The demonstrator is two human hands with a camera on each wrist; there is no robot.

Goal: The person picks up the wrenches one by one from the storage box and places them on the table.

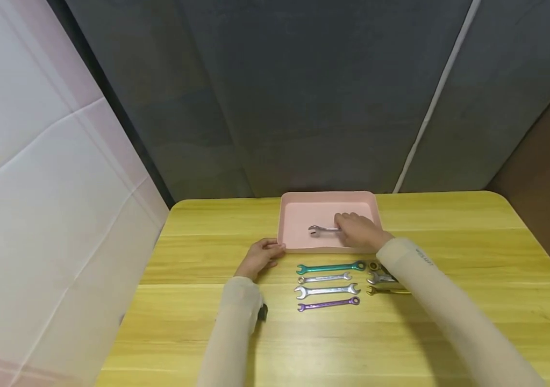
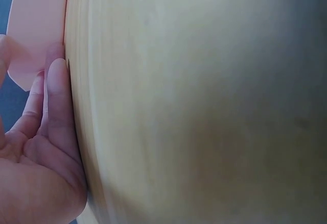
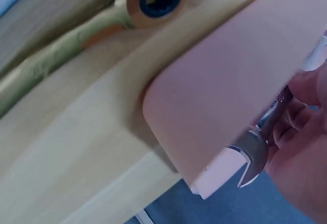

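wrench (image 1: 320, 230) | in right hand (image 1: 359, 231) grip; over pink tray (image 1: 299, 215)

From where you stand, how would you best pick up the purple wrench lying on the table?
Pinch the purple wrench at mid-shaft, coming straight down from above. It lies flat, nearest the table front edge, with a silver wrench close behind it. The slim shaft leaves finger room on both long sides, probably enough.

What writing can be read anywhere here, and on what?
Nothing is legible.
Right sleeve: a small dark print, too small to read.
Gold wrench: faint marks on the handle, blurred.
Silver wrench in the pink tray, held by the right hand: no markings visible.
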